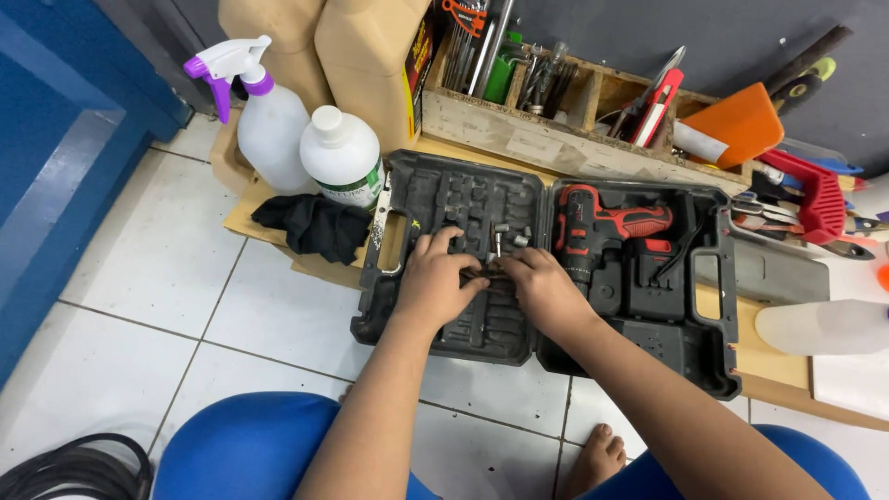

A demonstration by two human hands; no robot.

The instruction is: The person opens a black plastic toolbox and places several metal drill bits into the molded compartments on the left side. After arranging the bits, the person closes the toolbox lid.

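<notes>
Now both hands meet over the open black tool case (435, 333). The left hand (435, 282) and right hand (542, 287) pinch a small metal bit (483, 271) between them. It looks light, hard and slippery, best held by its ends.

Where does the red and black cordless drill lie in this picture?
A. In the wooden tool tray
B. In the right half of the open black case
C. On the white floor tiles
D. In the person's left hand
B. The drill rests in the moulded right half of the open black case, while the left hand and right hand meet over the left half.
</notes>
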